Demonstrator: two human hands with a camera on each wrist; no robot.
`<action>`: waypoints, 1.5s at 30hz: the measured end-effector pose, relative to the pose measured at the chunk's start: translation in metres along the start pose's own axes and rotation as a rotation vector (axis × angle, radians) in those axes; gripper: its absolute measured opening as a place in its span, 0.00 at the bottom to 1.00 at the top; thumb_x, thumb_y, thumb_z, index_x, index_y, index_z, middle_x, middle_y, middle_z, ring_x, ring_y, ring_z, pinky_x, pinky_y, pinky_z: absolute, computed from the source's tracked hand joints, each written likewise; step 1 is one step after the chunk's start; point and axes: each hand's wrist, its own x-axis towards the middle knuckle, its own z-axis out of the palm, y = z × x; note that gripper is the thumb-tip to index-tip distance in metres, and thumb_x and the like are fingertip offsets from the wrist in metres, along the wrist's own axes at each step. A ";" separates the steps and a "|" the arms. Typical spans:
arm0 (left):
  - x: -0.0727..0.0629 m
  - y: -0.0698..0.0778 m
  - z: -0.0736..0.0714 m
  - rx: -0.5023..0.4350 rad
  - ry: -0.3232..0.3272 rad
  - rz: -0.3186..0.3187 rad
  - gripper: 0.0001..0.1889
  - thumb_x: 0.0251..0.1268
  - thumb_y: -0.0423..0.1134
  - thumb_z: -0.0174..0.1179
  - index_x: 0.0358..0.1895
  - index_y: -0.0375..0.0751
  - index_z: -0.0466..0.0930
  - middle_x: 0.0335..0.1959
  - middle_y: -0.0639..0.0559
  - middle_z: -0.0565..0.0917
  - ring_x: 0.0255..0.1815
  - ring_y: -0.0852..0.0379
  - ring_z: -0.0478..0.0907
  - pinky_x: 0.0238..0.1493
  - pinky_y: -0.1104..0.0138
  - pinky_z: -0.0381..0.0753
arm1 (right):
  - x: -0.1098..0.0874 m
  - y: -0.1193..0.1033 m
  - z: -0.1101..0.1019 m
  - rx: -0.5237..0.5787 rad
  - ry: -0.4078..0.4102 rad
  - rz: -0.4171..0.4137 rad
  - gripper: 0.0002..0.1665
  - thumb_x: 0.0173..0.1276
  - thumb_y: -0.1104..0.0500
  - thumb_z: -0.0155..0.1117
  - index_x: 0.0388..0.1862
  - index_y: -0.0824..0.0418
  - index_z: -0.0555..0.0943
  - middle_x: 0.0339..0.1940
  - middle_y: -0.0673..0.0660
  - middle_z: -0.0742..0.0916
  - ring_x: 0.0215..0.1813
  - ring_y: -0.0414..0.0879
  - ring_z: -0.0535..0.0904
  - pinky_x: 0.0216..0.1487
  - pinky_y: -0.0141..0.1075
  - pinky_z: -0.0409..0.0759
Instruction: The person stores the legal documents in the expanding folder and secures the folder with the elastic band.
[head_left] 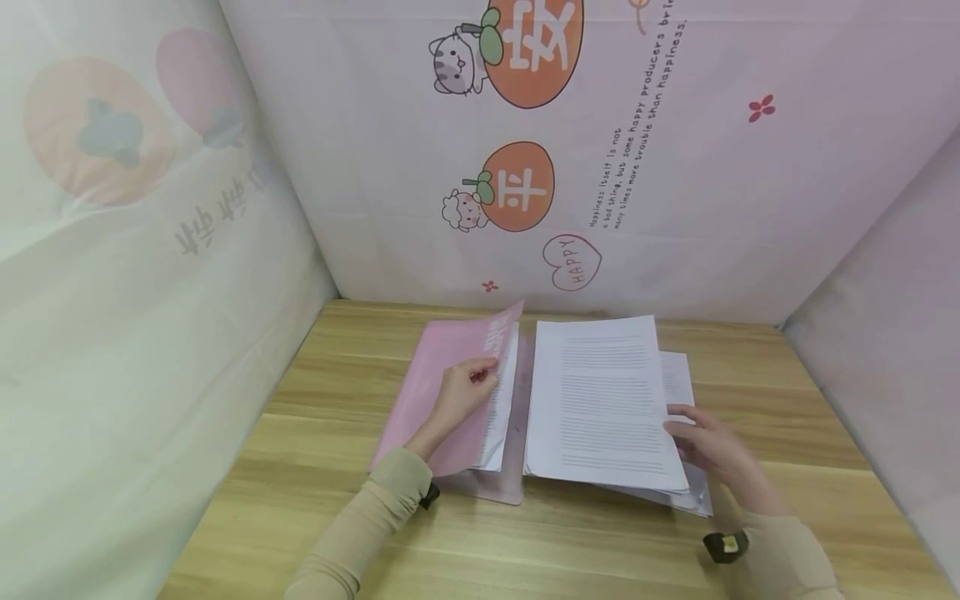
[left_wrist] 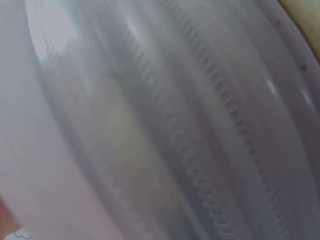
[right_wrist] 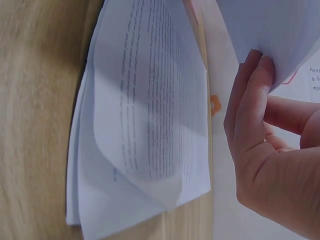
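My left hand point(head_left: 467, 390) pinches the free edge of a pink folder's cover point(head_left: 442, 367) and holds it tilted up. Printed papers point(head_left: 507, 400) show beneath that cover. Translucent plastic with ribbed bands point(left_wrist: 165, 120) fills the left wrist view, blurred. To the right of the folder, my right hand point(head_left: 716, 450) grips the right edge of some printed sheets point(head_left: 600, 392), lifting that side. In the right wrist view the fingertips point(right_wrist: 266, 67) lie against the raised paper point(right_wrist: 280, 30). More printed sheets point(right_wrist: 145, 100) lie below it, one with a curled corner.
Folder and papers lie on a wood-grain table point(head_left: 300, 467). A white cloth wall point(head_left: 697, 200) with cartoon prints stands behind the table, and further cloth walls rise at the left point(head_left: 150, 333) and right point(head_left: 885, 333).
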 end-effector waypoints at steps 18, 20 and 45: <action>0.000 0.001 0.001 -0.019 0.004 -0.008 0.18 0.58 0.33 0.57 0.52 0.35 0.86 0.48 0.43 0.89 0.43 0.55 0.84 0.48 0.65 0.87 | 0.006 -0.003 0.021 -0.023 0.050 0.043 0.37 0.74 0.59 0.54 0.73 0.77 0.53 0.34 0.40 0.85 0.37 0.33 0.83 0.38 0.28 0.85; 0.000 0.000 0.001 -0.020 0.002 -0.014 0.19 0.58 0.33 0.57 0.52 0.35 0.85 0.48 0.43 0.89 0.44 0.54 0.84 0.49 0.64 0.87 | 0.007 -0.003 0.024 -0.035 0.060 0.052 0.37 0.74 0.59 0.54 0.73 0.76 0.53 0.34 0.41 0.85 0.37 0.33 0.83 0.37 0.28 0.84; 0.000 0.001 0.001 -0.021 0.008 -0.016 0.18 0.58 0.33 0.58 0.52 0.35 0.85 0.48 0.42 0.89 0.46 0.52 0.85 0.51 0.63 0.87 | 0.014 -0.007 0.028 -0.073 0.053 0.037 0.36 0.75 0.57 0.54 0.73 0.76 0.56 0.36 0.42 0.84 0.36 0.33 0.82 0.38 0.28 0.84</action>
